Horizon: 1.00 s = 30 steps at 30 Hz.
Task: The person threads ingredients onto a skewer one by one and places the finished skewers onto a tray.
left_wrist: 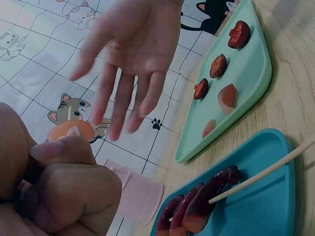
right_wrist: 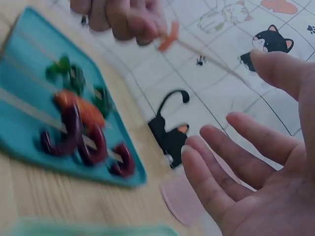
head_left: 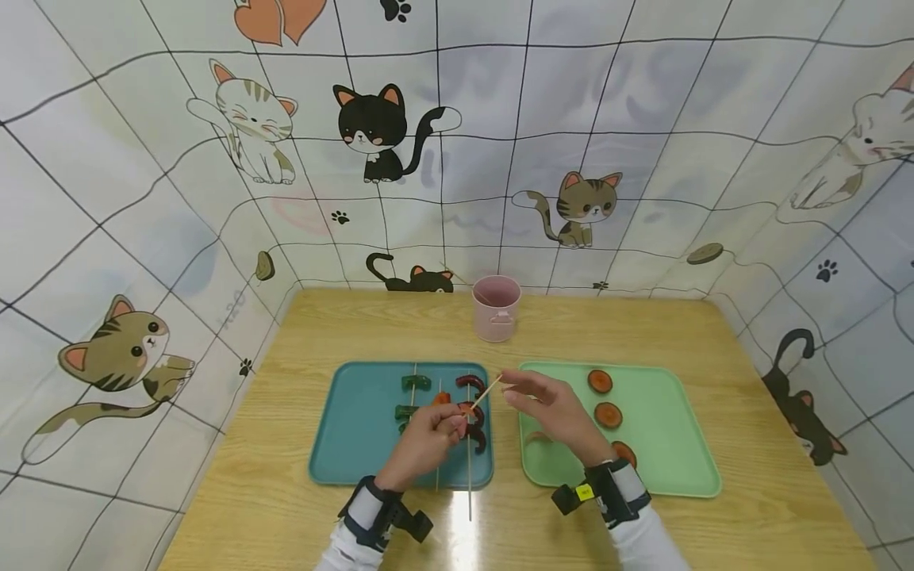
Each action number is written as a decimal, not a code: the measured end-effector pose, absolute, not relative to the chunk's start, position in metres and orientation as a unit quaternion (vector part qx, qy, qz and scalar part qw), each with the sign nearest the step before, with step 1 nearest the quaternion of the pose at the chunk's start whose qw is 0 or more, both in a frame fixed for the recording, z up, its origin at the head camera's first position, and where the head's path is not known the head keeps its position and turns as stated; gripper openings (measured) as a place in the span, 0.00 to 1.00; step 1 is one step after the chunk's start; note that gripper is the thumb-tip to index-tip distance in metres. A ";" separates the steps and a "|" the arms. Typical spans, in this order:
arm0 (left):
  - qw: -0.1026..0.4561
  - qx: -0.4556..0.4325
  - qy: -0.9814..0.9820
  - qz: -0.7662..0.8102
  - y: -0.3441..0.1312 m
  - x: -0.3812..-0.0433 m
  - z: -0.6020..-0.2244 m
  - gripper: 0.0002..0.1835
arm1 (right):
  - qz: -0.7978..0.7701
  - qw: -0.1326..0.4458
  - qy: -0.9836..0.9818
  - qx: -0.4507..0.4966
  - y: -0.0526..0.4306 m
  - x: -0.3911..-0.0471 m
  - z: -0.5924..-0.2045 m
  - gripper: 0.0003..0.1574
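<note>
My left hand point(head_left: 423, 446) pinches a thin wooden skewer point(head_left: 484, 394) above the right side of the blue tray point(head_left: 357, 428). An orange-pink slice point(left_wrist: 71, 130) is threaded on it, right at my thumb and fingertips. The bare end of the skewer slants up toward my right hand point(head_left: 553, 408). That hand is held up with its fingers spread and nothing in its grasp, over the left edge of the green tray point(head_left: 685, 444). Below my left hand lie skewers of purple-red curled tentacles point(right_wrist: 74, 130), orange pieces point(right_wrist: 78, 109) and green pepper pieces point(right_wrist: 76, 78).
Brown mushroom caps point(head_left: 608, 414) sit in a column on the green tray, with pinkish slices point(left_wrist: 227, 98) beside them. A pink cup point(head_left: 496, 313) stands at the back of the wooden table point(head_left: 593, 321), before a wall covering point(head_left: 485, 174) printed with cats.
</note>
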State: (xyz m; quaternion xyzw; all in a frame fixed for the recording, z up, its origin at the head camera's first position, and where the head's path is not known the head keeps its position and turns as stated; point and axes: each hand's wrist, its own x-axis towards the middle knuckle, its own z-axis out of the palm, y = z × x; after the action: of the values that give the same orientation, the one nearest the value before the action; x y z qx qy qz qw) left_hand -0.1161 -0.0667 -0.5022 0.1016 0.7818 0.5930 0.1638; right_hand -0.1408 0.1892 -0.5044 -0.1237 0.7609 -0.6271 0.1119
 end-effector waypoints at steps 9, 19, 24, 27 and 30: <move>0.179 0.094 0.764 0.612 -0.076 -0.116 -0.507 0.17 | -0.511 0.060 0.853 -0.092 0.220 -0.153 -0.518 0.36; 0.187 0.089 0.763 0.612 -0.079 -0.118 -0.509 0.17 | -0.376 0.082 0.919 -0.084 0.229 -0.161 -0.538 0.36; 0.185 0.093 0.767 0.607 -0.079 -0.118 -0.510 0.17 | -0.318 0.059 0.937 -0.128 0.226 -0.165 -0.548 0.29; 0.184 0.096 0.769 0.605 -0.079 -0.118 -0.511 0.17 | -0.297 0.045 0.943 -0.146 0.224 -0.168 -0.552 0.27; 0.180 0.099 0.773 0.600 -0.079 -0.119 -0.512 0.18 | -0.280 0.036 0.948 -0.146 0.221 -0.169 -0.554 0.26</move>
State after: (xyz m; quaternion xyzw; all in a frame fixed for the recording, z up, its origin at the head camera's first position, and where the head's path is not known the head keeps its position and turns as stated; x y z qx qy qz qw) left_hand -0.1191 -0.0787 -0.5123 0.0988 0.7731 0.6001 0.1803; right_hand -0.1687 0.2210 -0.5545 -0.1461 0.9481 -0.2801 0.0361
